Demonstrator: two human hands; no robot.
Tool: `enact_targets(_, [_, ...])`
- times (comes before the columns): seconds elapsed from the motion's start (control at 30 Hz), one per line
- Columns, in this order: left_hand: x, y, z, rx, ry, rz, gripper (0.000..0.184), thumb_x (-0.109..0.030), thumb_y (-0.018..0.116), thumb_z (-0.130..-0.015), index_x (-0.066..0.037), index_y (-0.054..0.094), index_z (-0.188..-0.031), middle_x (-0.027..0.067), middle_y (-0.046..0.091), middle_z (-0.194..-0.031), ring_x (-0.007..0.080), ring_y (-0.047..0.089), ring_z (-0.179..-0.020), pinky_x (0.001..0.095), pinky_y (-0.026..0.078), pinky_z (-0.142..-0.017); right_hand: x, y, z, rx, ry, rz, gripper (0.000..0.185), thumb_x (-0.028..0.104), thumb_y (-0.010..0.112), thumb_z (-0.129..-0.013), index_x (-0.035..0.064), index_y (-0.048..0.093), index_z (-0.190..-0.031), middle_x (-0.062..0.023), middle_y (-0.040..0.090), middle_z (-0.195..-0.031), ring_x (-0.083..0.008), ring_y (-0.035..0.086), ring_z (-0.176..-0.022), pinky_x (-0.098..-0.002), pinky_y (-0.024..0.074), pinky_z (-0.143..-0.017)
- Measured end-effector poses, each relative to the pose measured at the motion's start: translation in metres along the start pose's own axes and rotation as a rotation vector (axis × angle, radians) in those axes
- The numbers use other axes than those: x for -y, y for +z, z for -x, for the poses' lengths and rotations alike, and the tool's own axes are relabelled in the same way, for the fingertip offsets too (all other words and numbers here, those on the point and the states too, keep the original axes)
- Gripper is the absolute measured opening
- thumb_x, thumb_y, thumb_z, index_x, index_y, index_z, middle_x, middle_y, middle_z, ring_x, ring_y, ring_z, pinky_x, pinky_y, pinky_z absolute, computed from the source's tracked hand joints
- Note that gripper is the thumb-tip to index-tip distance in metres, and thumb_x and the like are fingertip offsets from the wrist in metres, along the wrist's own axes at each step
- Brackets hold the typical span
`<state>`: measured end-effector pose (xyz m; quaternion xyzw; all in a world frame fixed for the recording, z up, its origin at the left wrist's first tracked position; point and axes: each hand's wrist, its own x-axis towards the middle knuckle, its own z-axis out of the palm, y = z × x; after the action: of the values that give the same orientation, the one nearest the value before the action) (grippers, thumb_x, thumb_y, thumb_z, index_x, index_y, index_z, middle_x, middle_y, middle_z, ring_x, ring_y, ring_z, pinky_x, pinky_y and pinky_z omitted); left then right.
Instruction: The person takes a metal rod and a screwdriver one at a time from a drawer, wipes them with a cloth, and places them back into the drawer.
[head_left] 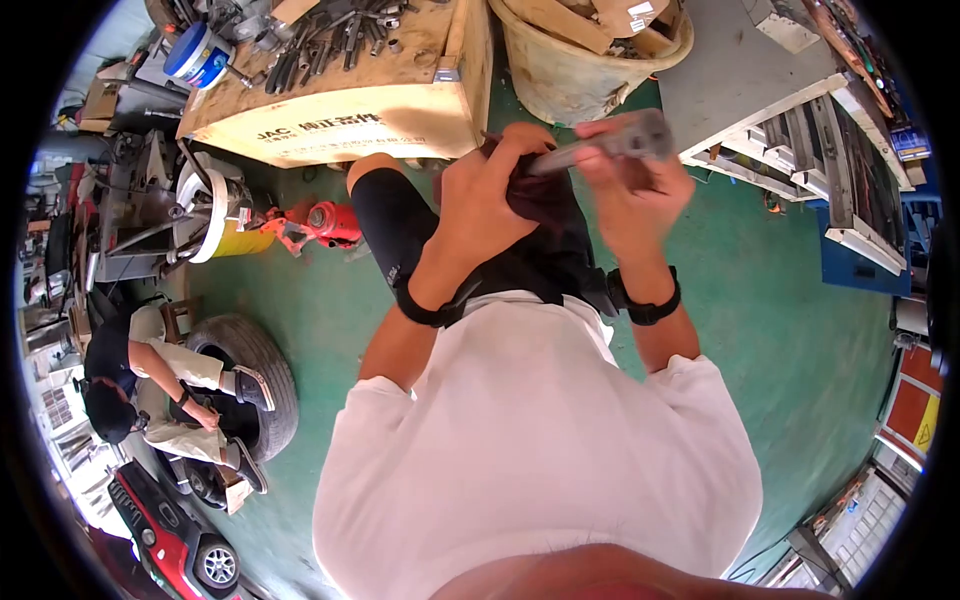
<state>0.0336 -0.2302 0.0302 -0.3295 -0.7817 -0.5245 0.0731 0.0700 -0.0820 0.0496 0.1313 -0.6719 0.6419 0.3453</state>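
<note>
A grey metal tool point(635, 135), slightly blurred, points up and to the right over my lap. My right hand point(635, 190) is closed round it near its thick end. My left hand point(490, 190) is closed on a dark reddish cloth point(545, 195), beside the tool's thin end. The cloth hangs over my dark shorts. What lies under my left fingers is partly hidden.
A wooden crate point(340, 135) bearing many metal tools stands ahead, beside a bin of cardboard point(590, 85). Metal shelving point(760, 95) is at the right. A red jack point(335, 222), a tyre point(280, 385) and a seated person point(165, 370) are at the left.
</note>
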Motion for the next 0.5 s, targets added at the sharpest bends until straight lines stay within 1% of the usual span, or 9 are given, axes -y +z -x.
enact_targets(0.07, [0.001, 0.002, -0.005, -0.082, 0.147, -0.157, 0.039, -0.005, 0.071, -0.062, -0.010, 0.058, -0.099, 0.0076, 0.063, -0.091, 0.0307, 0.061, -0.067, 0.0337, 0.049, -0.058, 0.011, -0.003, -0.008, -0.266, 0.000, -0.062, 0.016, 0.000, 0.075, -0.074, -0.0051, 0.062, -0.083, -0.0093, 0.060, -0.084, -0.0154, 0.056, -0.070, -0.0254, 0.0453, -0.069])
enact_targets(0.17, [-0.010, 0.002, -0.010, -0.119, 0.204, -0.219, 0.035, -0.007, 0.071, -0.061, -0.011, 0.059, -0.094, 0.0073, 0.063, -0.090, 0.0292, 0.060, -0.063, 0.0343, 0.048, -0.056, 0.021, -0.008, -0.010, -0.352, -0.082, -0.049, 0.021, 0.008, 0.073, -0.079, -0.0054, 0.058, -0.084, -0.0109, 0.058, -0.088, -0.0158, 0.056, -0.071, -0.0267, 0.0458, -0.071])
enact_targets(0.2, [-0.012, 0.001, -0.010, -0.131, 0.198, -0.217, 0.035, -0.007, 0.071, -0.061, -0.011, 0.059, -0.094, 0.0073, 0.063, -0.090, 0.0292, 0.060, -0.063, 0.0343, 0.048, -0.056, 0.020, -0.010, -0.011, -0.338, -0.081, -0.048, 0.021, 0.008, 0.073, -0.079, -0.0054, 0.058, -0.084, -0.0109, 0.058, -0.088, -0.0158, 0.056, -0.071, -0.0267, 0.0458, -0.071])
enact_targets(0.3, [-0.016, -0.005, -0.006, -0.044, 0.158, -0.147, 0.036, -0.007, 0.072, -0.059, -0.010, 0.059, -0.093, 0.0093, 0.061, -0.082, 0.0300, 0.060, -0.063, 0.0351, 0.048, -0.057, 0.013, -0.014, -0.007, -0.133, -0.137, -0.049, 0.031, 0.028, 0.063, -0.090, -0.0027, 0.058, -0.088, -0.0112, 0.057, -0.091, -0.0150, 0.053, -0.076, -0.0274, 0.0435, -0.070])
enact_targets(0.33, [-0.017, -0.009, -0.006, 0.106, 0.077, -0.013, 0.037, -0.007, 0.072, -0.059, -0.009, 0.059, -0.093, 0.0108, 0.060, -0.078, 0.0309, 0.059, -0.063, 0.0355, 0.048, -0.057, 0.011, -0.010, -0.004, -0.134, -0.137, -0.046, 0.031, 0.028, 0.063, -0.090, -0.0027, 0.058, -0.088, -0.0112, 0.057, -0.091, -0.0150, 0.053, -0.076, -0.0274, 0.0435, -0.070])
enact_targets(0.37, [-0.016, -0.011, -0.006, 0.255, -0.002, 0.120, 0.038, -0.007, 0.072, -0.058, -0.008, 0.059, -0.094, 0.0124, 0.060, -0.074, 0.0318, 0.059, -0.064, 0.0359, 0.048, -0.058, 0.009, -0.003, 0.000, -0.021, -0.005, -0.163, 0.032, 0.030, 0.061, -0.090, -0.0018, 0.058, -0.088, -0.0105, 0.057, -0.090, -0.0148, 0.052, -0.077, -0.0282, 0.0429, -0.069])
enact_targets(0.4, [-0.014, -0.011, -0.006, 0.253, 0.001, 0.121, 0.038, -0.007, 0.072, -0.058, -0.008, 0.059, -0.094, 0.0124, 0.060, -0.074, 0.0318, 0.059, -0.064, 0.0359, 0.048, -0.058, 0.006, 0.002, 0.002, 0.095, 0.126, -0.281, 0.033, 0.032, 0.060, -0.091, -0.0009, 0.058, -0.089, -0.0099, 0.058, -0.090, -0.0146, 0.051, -0.078, -0.0291, 0.0423, -0.068])
enact_targets(0.47, [-0.003, -0.010, -0.002, 0.527, -0.035, 0.400, 0.040, -0.008, 0.073, -0.059, -0.005, 0.058, -0.096, 0.0151, 0.059, -0.069, 0.0338, 0.059, -0.064, 0.0339, 0.047, -0.059, -0.006, -0.007, 0.005, 0.186, 0.136, -0.321, 0.031, 0.032, 0.060, -0.090, 0.0010, 0.059, -0.086, -0.0094, 0.058, -0.087, -0.0175, 0.052, -0.077, -0.0304, 0.0421, -0.069])
enact_targets(0.5, [0.002, -0.012, -0.001, 0.593, -0.031, 0.430, 0.040, -0.008, 0.073, -0.061, -0.003, 0.057, -0.097, 0.0155, 0.060, -0.072, 0.0353, 0.058, -0.067, 0.0311, 0.047, -0.061, -0.009, -0.009, 0.002, 0.183, -0.042, -0.192, 0.029, 0.031, 0.060, -0.090, 0.0022, 0.060, -0.084, -0.0096, 0.057, -0.084, -0.0187, 0.052, -0.076, -0.0309, 0.0417, -0.068])
